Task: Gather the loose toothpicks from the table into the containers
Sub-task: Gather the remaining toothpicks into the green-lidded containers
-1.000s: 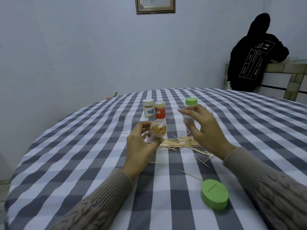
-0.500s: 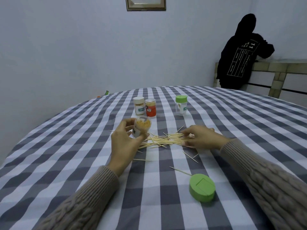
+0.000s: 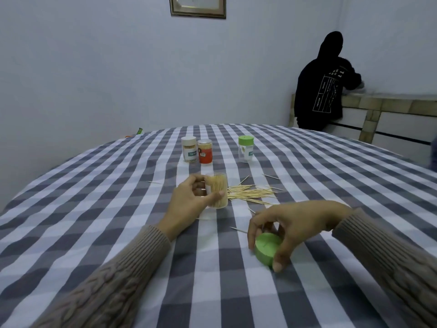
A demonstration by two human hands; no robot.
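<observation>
My left hand (image 3: 189,200) grips an upright clear jar (image 3: 217,193) packed with toothpicks, standing on the checked table (image 3: 94,209). Just right of the jar, loose toothpicks (image 3: 250,194) lie in a pile. Nearer me, my right hand (image 3: 290,223) pinches a green lid (image 3: 268,247) between thumb and fingers. Three capped jars (image 3: 205,151) stand farther back.

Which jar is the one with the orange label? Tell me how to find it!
Look to the far side of the checked table, where three small jars stand beyond the toothpick pile. Two stand close together on the left; the orange-label jar is the right one of that pair. Its neighbour has a white lid, and the jar standing apart has a green lid.
</observation>
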